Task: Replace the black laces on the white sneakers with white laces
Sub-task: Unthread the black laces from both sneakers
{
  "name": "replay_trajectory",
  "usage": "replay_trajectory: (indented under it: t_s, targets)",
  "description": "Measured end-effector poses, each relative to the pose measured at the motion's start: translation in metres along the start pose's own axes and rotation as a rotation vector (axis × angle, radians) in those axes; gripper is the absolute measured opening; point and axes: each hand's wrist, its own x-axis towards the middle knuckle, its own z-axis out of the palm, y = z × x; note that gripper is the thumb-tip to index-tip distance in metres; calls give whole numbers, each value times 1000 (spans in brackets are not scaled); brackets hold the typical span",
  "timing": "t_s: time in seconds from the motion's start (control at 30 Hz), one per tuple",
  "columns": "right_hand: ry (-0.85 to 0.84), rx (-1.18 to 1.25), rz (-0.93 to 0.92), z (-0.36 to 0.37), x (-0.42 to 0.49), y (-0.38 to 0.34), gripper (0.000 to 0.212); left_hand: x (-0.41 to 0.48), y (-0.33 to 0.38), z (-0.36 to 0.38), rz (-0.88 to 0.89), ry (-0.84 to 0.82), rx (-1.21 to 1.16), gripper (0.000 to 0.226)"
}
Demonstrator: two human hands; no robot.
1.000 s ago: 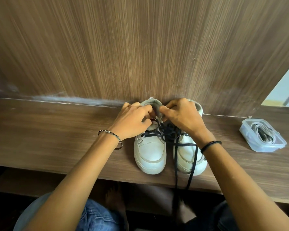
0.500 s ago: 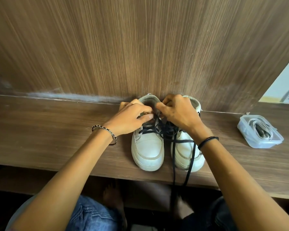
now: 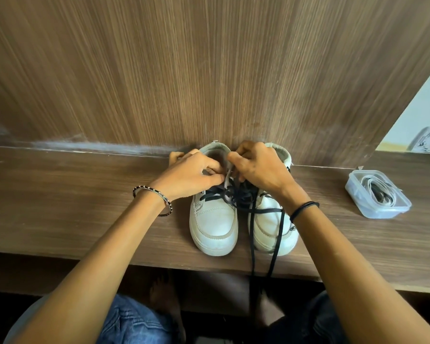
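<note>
Wood-grain desk (image 3: 72,207) meets a wall panel (image 3: 209,70) behind the white sneakers (image 3: 214,224), running wide toward nine o'clock (box (image 3: 377,194) at three). Left hand (image 3: 191,177) and right hand (image 3: 261,167), knuckles up, pinch the black laces (image 3: 236,194).

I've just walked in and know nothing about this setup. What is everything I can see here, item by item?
white sneakers: two, white, side by side on the ledge, heels toward the wall panel
black laces: count unclear, black, tangled across both sneakers, two ends hanging over the ledge's front edge
plastic container: one, clear, on the ledge at the right
white laces: a bundle, white, inside the container
ledge: one, brown wood
wall panel: one, brown wood, behind the ledge
beaded bracelet: one, dark and silver, left wrist
wristband: one, black, right wrist
jeans: blue, below the ledge
left hand: fingers pinching the laces at the left-side sneaker's top
right hand: the same spot
</note>
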Motion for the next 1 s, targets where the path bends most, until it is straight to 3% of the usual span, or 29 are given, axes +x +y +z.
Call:
replay_trajectory:
  t_s: [0.27,0.33,0.43,0.53,0.6,0.77,1.0]
  targets:
    - [-6,-39,-37,0,-1,0,28,-6,8,3,64,28,253,16]
    - [-6,-59,-55,-1,-1,1,28,-5,9,-1,6,90,16,9]
    - [-10,-69,-68,-2,-2,2,26,-3,2,-19,-95,247,-378,31]
    - [-7,-75,-66,-1,-1,2,26,-7,-5,-30,-81,241,-518,27]
    - [-10,-76,-69,0,0,1,26,-11,-5,-25,-15,139,-452,21]
    - [4,-94,-67,1,1,2,24,-7,0,-3,93,-2,95,17]
    - [-6,-106,-82,1,0,1,25,-8,-1,1,126,-6,152,22]
